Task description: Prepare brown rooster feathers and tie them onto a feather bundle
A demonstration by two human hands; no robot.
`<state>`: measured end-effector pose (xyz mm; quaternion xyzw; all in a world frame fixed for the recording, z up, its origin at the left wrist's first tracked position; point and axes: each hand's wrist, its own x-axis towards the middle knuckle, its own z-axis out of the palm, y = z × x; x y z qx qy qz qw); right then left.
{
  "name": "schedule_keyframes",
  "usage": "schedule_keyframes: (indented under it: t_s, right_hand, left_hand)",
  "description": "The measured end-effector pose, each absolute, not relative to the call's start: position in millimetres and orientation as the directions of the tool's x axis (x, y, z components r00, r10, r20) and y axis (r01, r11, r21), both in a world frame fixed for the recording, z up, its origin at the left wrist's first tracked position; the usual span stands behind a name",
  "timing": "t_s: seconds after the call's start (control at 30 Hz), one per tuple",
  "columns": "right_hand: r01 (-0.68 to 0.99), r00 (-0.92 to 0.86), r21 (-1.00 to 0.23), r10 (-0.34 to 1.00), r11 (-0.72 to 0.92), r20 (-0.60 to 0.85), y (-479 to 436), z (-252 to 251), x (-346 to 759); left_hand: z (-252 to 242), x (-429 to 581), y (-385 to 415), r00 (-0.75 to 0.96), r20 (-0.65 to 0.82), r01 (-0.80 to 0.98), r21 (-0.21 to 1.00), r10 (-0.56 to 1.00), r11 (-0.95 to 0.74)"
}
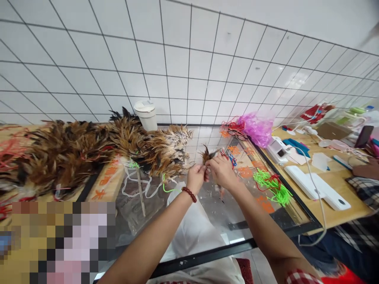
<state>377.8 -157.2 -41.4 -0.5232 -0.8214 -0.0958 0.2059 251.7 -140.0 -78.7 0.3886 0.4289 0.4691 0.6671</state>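
Over the glass table top, my left hand [196, 179] and my right hand [222, 170] meet with their fingertips pinched together. A small bunch of dark brown feathers [206, 154] sticks up from between them, its lower end hidden by the fingers. Both hands are closed on it, though the exact grip of each is partly covered. A beaded bracelet [189, 194] circles my left wrist. To the left of my hands lies a big pile of brown feathers [166, 152]. Red and blue cords [230, 158] lie just behind my right hand.
A white lidded cup [146, 115] stands by the tiled wall. Bright green cords [274, 187] lie right of my arm, and a purple plastic bag [257, 129] sits behind. On the wooden table at right, a white power strip [316, 188] lies near another person's sleeve [363, 191].
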Motion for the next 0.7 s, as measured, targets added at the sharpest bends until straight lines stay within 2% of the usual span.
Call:
schedule_keyframes:
  t_s: [0.27,0.37,0.57,0.7]
  right_hand:
    - [0.876,-0.343,-0.130,0.789,0.465,0.510,-154,-54,377]
    - [0.866,-0.336,-0.168,0.796,0.471,0.503,-154,-58,378]
    - [0.866,-0.349,-0.162,0.805,0.473,0.479,-155,-59,378]
    - [0.847,-0.335,-0.217,0.805,0.485,0.490,-155,-60,378]
  left_hand:
    - [-90,249,-137,0.242,-0.140,-0.125,0.977,0.960,0.174]
    - [-93,250,-138,0.241,-0.133,-0.081,0.984,0.961,0.157]
    - [-94,249,-145,0.233,-0.114,0.048,0.993,0.966,0.106]
    - [-95,247,-146,0.232,-0.085,0.096,0.993,0.969,0.064]
